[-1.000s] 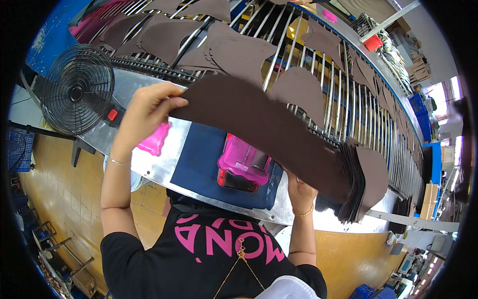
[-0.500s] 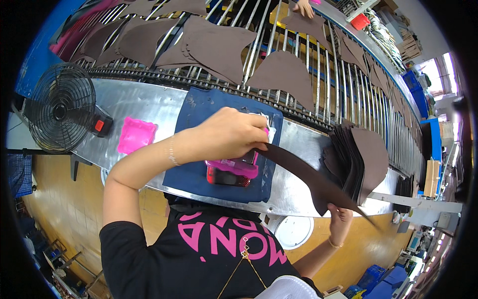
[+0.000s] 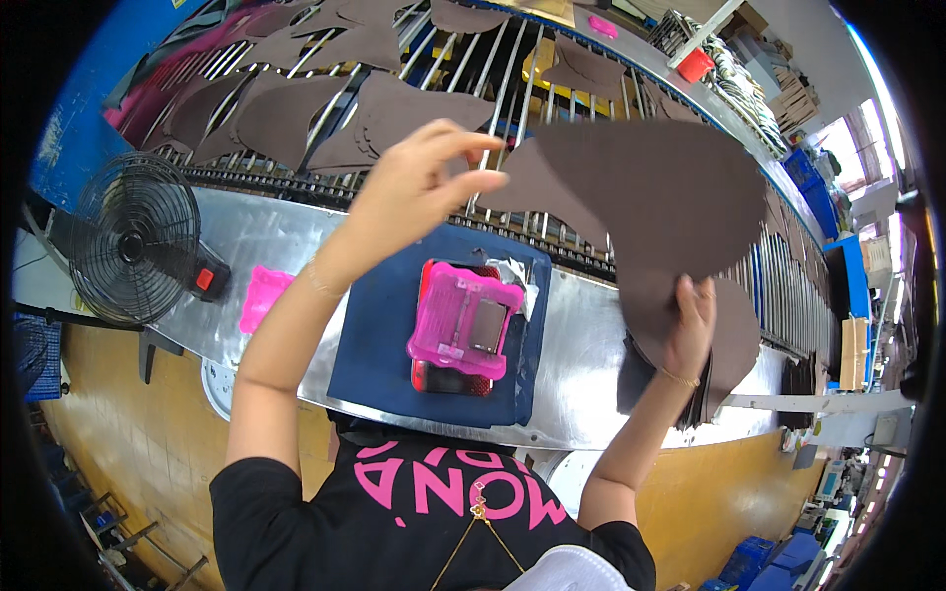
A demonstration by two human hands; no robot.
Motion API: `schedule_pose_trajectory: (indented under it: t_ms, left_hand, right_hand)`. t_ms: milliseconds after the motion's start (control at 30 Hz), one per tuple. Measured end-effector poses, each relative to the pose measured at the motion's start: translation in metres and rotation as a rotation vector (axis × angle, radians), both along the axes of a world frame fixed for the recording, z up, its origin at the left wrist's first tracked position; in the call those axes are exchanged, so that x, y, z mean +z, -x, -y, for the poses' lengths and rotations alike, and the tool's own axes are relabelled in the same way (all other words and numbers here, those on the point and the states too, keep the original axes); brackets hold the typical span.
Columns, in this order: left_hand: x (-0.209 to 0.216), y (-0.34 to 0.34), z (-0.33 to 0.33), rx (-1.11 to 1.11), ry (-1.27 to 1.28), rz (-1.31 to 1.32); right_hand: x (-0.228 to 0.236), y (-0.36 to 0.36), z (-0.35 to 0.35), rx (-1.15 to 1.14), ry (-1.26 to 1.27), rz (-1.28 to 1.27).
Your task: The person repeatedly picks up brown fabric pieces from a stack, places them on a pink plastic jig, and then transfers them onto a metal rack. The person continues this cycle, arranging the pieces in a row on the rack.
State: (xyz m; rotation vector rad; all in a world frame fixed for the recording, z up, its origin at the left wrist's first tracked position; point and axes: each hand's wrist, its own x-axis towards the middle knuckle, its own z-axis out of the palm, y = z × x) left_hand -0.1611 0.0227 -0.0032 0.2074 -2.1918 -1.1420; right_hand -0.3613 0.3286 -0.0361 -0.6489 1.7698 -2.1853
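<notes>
Brown piece point(image 3: 680, 197): 1 flat, curved sheet, raised right of centre in the frame; broad end toward upper right, lower part running down to the right hand.
Right hand point(image 3: 693, 330): grip clamped on the sheet's lower part, thumb across the upper face.
Left hand point(image 3: 414, 187): upper centre of frame, left of the sheet; grip apart, thumb and forefinger parted.
Stack point(image 3: 737, 325): more brown sheets, right of frame, partly hidden behind the raised sheet.
Rack point(image 3: 788, 305): metal rods, upper and right frame; cut pieces point(image 3: 286, 113) lie on it.
Tabletop point(image 3: 581, 345): bare metal, across mid-frame.
Blue mat point(image 3: 374, 335): on tabletop, centre; bears pink tray point(image 3: 429, 320) with a small dark block point(image 3: 487, 325) in it.
2nd tray point(image 3: 264, 298): pink, left of mat.
Fan point(image 3: 130, 241): black wire cage, left of frame.
</notes>
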Motion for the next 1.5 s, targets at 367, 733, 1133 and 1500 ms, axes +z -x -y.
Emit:
schedule_pose_trajectory:
  t_ms: [367, 733, 1133, 1500]
  left_hand:
    - [-0.076, -0.131, 0.043, 0.379, -0.421, 0.211]
    - [-0.097, -0.155, 0.044, 0.467, -0.595, 0.204]
    - [-0.107, -0.148, 0.041, 0.431, -0.547, 0.243]
    - [-0.112, -0.156, 0.037, 0.411, -0.573, 0.249]
  right_hand:
    - [-0.15, 0.052, 0.191, 0.124, 0.33, 0.677]
    - [-0.193, 0.063, 0.219, 0.012, 0.146, 0.813]
    - [-0.196, 0.061, 0.215, 0.074, 0.136, 0.844]
    - [-0.171, 0.043, 0.205, 0.26, -0.143, 0.8]
